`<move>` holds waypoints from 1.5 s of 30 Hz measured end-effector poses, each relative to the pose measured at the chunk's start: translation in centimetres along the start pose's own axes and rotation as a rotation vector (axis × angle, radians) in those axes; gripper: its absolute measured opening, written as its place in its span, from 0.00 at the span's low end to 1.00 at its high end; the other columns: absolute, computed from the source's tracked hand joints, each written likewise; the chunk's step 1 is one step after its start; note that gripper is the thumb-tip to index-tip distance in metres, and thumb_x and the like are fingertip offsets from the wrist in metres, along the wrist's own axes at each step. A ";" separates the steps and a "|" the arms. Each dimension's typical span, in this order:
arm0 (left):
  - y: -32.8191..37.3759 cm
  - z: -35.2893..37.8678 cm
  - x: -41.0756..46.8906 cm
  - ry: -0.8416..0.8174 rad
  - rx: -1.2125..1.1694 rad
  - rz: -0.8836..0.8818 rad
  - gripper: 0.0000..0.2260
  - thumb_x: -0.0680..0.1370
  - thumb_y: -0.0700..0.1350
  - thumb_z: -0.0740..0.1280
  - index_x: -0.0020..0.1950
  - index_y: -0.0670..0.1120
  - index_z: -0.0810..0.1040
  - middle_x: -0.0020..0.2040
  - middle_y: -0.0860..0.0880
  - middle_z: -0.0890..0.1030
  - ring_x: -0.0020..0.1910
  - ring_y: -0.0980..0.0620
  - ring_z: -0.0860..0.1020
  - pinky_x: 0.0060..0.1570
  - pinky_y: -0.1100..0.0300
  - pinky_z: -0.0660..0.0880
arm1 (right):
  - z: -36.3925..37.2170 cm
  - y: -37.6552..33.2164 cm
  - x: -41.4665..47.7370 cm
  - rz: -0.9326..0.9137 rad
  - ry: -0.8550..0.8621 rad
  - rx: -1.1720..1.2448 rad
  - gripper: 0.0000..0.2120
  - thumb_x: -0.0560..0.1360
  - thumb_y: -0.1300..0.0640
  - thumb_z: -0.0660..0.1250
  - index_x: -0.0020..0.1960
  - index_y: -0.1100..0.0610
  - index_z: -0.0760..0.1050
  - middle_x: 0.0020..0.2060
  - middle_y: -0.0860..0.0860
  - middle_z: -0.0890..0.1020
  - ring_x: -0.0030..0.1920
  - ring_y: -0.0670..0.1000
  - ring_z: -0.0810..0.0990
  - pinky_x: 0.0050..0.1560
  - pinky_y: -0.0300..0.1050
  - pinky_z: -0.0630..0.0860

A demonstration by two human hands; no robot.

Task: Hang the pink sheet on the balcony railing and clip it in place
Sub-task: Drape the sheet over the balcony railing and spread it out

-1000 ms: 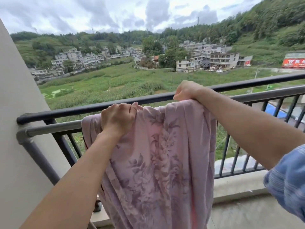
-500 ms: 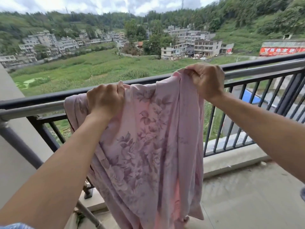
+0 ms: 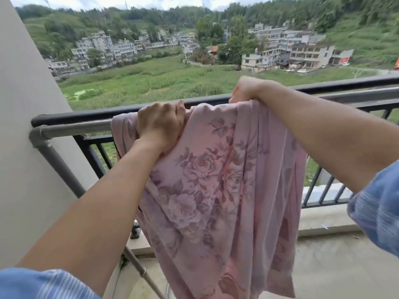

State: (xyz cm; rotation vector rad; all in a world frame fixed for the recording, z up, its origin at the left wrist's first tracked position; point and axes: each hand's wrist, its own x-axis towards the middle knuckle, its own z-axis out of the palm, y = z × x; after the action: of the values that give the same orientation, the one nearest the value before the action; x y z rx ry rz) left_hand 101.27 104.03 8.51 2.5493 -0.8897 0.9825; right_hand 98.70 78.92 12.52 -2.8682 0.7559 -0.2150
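A pink sheet (image 3: 216, 180) with a grey-purple rose print hangs in bunched folds from the balcony railing (image 3: 86, 114), its lower part dangling on my side toward the floor. My left hand (image 3: 160, 124) is fisted on the sheet's top edge near its left end, at the rail. At the sheet's upper right, my right hand (image 3: 244, 89) grips the cloth over the top of the rail. No clip is in view.
A grey metal pipe (image 3: 64, 130) runs just inside the black railing and bends down along the beige wall (image 3: 21, 147) at left. The concrete balcony floor (image 3: 334, 266) lies below right. Beyond the rail are green fields and buildings.
My right hand has gone from holding the sheet's top in front of the rail to reaching over the rail with it. The camera view has swung left and the wall is back in sight.
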 end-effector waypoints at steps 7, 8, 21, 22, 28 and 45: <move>-0.7 1.2 -4.1 0.156 -0.150 -0.022 0.15 0.79 0.52 0.58 0.56 0.43 0.77 0.61 0.41 0.76 0.61 0.39 0.71 0.62 0.47 0.64 | 2.2 -3.5 -9.5 -0.258 0.400 -0.044 0.29 0.79 0.36 0.48 0.35 0.55 0.75 0.32 0.52 0.76 0.36 0.56 0.74 0.37 0.47 0.65; -1.2 1.7 -5.8 0.220 -0.155 -0.068 0.16 0.76 0.51 0.62 0.60 0.44 0.75 0.65 0.41 0.73 0.65 0.39 0.69 0.65 0.47 0.61 | 2.9 -3.5 -10.0 -0.244 0.440 -0.089 0.30 0.80 0.37 0.45 0.36 0.54 0.76 0.33 0.53 0.76 0.36 0.56 0.73 0.38 0.47 0.64; -5.9 -3.1 -4.9 0.439 -0.688 -0.372 0.17 0.76 0.53 0.65 0.32 0.46 0.68 0.26 0.55 0.68 0.25 0.60 0.64 0.31 0.57 0.61 | 4.9 -4.7 -11.5 -0.177 0.513 -0.152 0.29 0.80 0.37 0.42 0.50 0.54 0.76 0.52 0.58 0.80 0.54 0.59 0.75 0.62 0.57 0.62; -6.4 -3.7 -2.3 0.422 -0.625 -0.372 0.17 0.76 0.54 0.65 0.32 0.46 0.70 0.28 0.51 0.73 0.27 0.56 0.70 0.33 0.56 0.65 | 5.0 -4.7 -11.5 -0.180 0.507 -0.157 0.30 0.80 0.36 0.42 0.53 0.54 0.76 0.54 0.58 0.80 0.56 0.59 0.75 0.62 0.57 0.62; -7.0 -1.9 5.1 -0.047 -0.239 -0.505 0.20 0.77 0.56 0.63 0.59 0.41 0.75 0.61 0.39 0.78 0.60 0.39 0.76 0.57 0.49 0.72 | 4.8 -4.2 -11.7 -0.203 0.454 -0.142 0.30 0.78 0.34 0.42 0.60 0.52 0.73 0.58 0.56 0.78 0.60 0.58 0.74 0.62 0.58 0.61; 0.4 -0.2 -1.4 -0.092 -0.049 0.113 0.24 0.80 0.63 0.52 0.48 0.46 0.78 0.48 0.44 0.81 0.50 0.42 0.77 0.55 0.48 0.66 | 3.3 5.7 -12.2 -0.231 0.934 0.170 0.13 0.76 0.48 0.66 0.45 0.55 0.84 0.41 0.51 0.86 0.44 0.57 0.82 0.47 0.48 0.72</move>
State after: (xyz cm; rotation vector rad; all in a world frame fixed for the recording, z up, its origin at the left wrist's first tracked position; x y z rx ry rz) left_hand 100.10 104.42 7.76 2.5447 -1.0799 0.8683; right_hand 86.12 80.48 6.96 -2.5809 0.4575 -1.6174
